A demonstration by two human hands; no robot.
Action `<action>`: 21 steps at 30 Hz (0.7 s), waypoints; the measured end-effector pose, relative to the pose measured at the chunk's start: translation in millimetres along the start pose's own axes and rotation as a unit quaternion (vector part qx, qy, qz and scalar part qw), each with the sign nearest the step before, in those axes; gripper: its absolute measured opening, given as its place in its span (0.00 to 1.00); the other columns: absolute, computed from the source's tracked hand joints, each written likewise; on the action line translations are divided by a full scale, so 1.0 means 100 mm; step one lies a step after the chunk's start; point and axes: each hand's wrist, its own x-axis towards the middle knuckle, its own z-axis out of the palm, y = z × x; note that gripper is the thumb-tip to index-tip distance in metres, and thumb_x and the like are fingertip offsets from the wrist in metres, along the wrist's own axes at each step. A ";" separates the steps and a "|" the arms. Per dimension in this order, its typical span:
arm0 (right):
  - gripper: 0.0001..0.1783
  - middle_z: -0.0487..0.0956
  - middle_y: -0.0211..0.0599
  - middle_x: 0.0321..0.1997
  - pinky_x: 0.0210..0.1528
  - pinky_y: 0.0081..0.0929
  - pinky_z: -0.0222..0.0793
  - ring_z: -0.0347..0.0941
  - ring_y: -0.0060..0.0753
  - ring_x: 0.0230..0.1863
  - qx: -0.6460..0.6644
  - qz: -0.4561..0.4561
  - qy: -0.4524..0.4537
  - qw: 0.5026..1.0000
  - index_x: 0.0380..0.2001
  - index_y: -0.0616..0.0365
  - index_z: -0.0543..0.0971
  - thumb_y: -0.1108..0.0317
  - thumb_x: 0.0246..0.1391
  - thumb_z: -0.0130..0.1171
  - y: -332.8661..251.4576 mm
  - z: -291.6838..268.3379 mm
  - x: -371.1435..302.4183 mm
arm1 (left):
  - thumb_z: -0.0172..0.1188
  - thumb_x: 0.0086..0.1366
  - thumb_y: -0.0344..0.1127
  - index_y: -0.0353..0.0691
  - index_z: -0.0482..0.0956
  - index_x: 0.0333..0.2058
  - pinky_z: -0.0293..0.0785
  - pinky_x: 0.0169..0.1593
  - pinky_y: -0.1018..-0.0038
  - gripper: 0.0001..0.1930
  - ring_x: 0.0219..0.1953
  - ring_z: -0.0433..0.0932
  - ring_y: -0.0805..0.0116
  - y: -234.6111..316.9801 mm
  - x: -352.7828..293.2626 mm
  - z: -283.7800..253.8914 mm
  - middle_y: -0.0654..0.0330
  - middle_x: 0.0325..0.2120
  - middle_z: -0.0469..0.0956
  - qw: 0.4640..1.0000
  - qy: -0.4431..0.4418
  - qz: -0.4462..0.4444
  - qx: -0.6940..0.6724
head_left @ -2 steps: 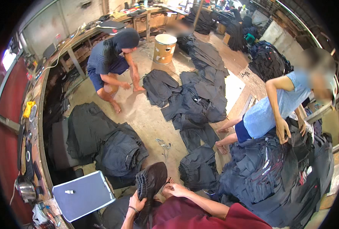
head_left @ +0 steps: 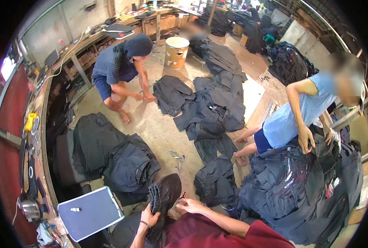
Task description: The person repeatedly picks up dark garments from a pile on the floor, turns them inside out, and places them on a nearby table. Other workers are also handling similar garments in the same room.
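My left hand (head_left: 149, 218), with a dark band at its wrist, grips a dark garment (head_left: 168, 191) by its gathered elastic edge. The garment hangs bunched over my lap, against my maroon clothing. To the right of it, my right hand (head_left: 190, 206) is closed, fingers pinched together close to the garment; anything between them is hidden. A stack of dark trousers with elastic waists (head_left: 132, 165) lies ahead to the left. Ahead to the right, another folded dark garment (head_left: 215, 180) rests on the floor.
A blue-grey board with a white rim (head_left: 91, 213) stands at my left, a small white object on it. A crouching person (head_left: 119, 68) works far left; a person in a blue shirt (head_left: 289, 120) bends over a big dark clothing pile (head_left: 283, 186). A brown drum (head_left: 176, 53) stands beyond.
The view has shifted very slightly. My hands and the garment stay in nearly the same pose.
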 end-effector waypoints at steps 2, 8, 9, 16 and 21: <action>0.44 0.76 0.56 0.61 0.60 0.41 0.71 0.78 0.51 0.57 0.058 -0.006 0.032 0.998 0.67 0.58 0.68 0.40 0.58 0.65 -0.24 -0.09 -0.09 | 0.67 0.54 0.39 0.34 0.74 0.57 0.76 0.55 0.54 0.32 0.52 0.80 0.38 0.35 0.32 0.02 0.38 0.48 0.81 0.999 0.002 0.038 -0.004; 0.68 0.62 0.67 0.69 0.70 0.47 0.61 0.61 0.61 0.70 0.072 -0.131 0.267 0.952 0.75 0.61 0.51 0.33 0.44 0.74 -0.99 -0.54 -0.13 | 0.67 0.57 0.27 0.30 0.78 0.52 0.76 0.54 0.66 0.23 0.49 0.82 0.61 1.32 0.95 0.08 0.51 0.47 0.84 0.985 0.023 0.103 -0.137; 0.70 0.60 0.66 0.68 0.71 0.47 0.60 0.59 0.60 0.71 0.068 -0.140 0.284 0.946 0.76 0.61 0.49 0.35 0.41 0.76 -1.07 -0.67 -0.13 | 0.68 0.58 0.27 0.31 0.78 0.53 0.76 0.54 0.66 0.23 0.49 0.82 0.61 1.46 0.98 0.10 0.51 0.47 0.84 0.972 0.033 0.132 -0.189; 0.69 0.63 0.59 0.69 0.71 0.46 0.61 0.62 0.58 0.70 0.025 -0.241 0.382 0.892 0.76 0.57 0.50 0.45 0.40 0.80 -1.55 -1.28 -0.47 | 0.73 0.58 0.28 0.33 0.66 0.63 0.71 0.61 0.67 0.36 0.56 0.75 0.65 2.14 1.03 0.06 0.55 0.58 0.76 0.920 -0.038 0.176 -0.349; 0.54 0.64 0.58 0.70 0.71 0.44 0.60 0.63 0.56 0.70 0.059 -0.218 0.373 0.900 0.75 0.60 0.53 0.52 0.52 0.69 -1.70 -1.22 -0.53 | 0.68 0.60 0.30 0.34 0.78 0.52 0.74 0.56 0.67 0.21 0.47 0.80 0.67 2.11 1.12 -0.16 0.57 0.43 0.83 0.886 -0.107 0.029 -0.449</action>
